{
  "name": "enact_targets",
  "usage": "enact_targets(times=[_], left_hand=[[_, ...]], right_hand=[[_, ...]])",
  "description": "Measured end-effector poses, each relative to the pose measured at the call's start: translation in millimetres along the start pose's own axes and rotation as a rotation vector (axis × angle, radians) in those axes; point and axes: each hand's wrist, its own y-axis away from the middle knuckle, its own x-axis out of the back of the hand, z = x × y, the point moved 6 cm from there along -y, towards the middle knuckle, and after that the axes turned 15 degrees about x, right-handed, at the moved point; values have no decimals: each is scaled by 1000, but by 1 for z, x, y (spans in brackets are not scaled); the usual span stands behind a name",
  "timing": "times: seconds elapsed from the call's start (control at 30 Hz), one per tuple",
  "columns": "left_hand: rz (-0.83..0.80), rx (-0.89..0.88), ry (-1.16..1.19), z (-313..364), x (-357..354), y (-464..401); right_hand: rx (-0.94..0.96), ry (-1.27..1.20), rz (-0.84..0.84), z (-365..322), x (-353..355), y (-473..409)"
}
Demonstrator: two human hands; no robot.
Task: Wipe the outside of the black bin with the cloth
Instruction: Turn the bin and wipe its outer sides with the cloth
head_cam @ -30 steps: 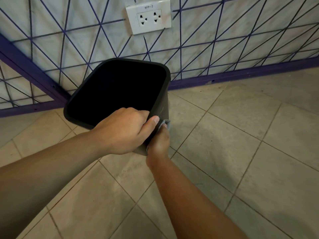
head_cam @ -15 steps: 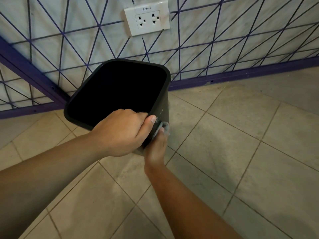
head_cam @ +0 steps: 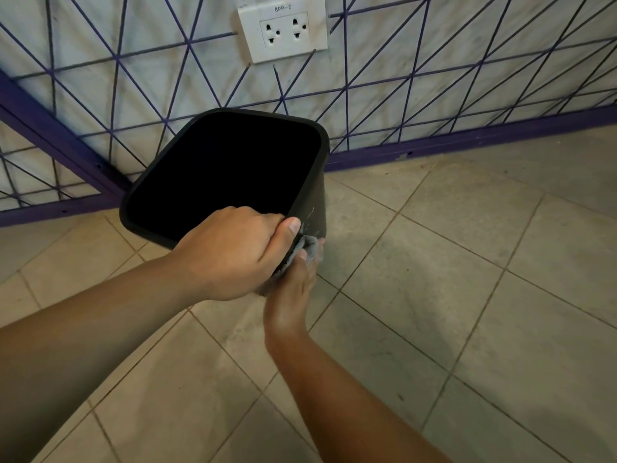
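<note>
Black bin [head_cam: 317,198] tipped toward the person, mouth open to view, over the tiled floor [head_cam: 450,295] near the wall with purple lines and a white socket [head_cam: 283,28]. Left hand [head_cam: 230,252] grips the near rim, fingers curled inside, thumb outside. Right hand [head_cam: 293,289] holds a grey cloth [head_cam: 309,248] pressed against the bin's outer right side, just beside the left thumb.

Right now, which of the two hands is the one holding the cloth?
The right hand: it presses the grey cloth against the black bin's outer wall, below the rim. The left hand only grips the rim, thumb outside.
</note>
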Motion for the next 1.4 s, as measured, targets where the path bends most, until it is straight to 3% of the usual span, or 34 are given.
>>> enact_targets(times=[0.13,0.27,0.4,0.53,0.67,0.8,0.97,1.1,1.27,1.4], left_hand=[[-8,13,16,1,0,1],[-17,18,10,0,1,0],[-14,17,7,2,1,2],[-9,19,3,0,2,1],[-22,28,22,3,2,2],[-19,22,16,2,2,1],[-24,23,23,0,0,0],[-18,18,25,-1,1,-1],[-25,23,37,-1,1,-3],[-18,9,12,-2,0,-4]], right_hand=[[-117,-2,61,20,4,-20],[-13,-16,50,12,-8,5],[-161,-42,126,25,0,-13],[-23,-48,54,0,-7,8],[-164,-75,157,32,0,-14],[-39,-105,52,-9,-9,10],[-191,-82,128,47,-1,-16],[-20,-66,26,1,-5,8],[-160,-66,123,33,-2,-14],[-22,-79,53,10,-4,2]])
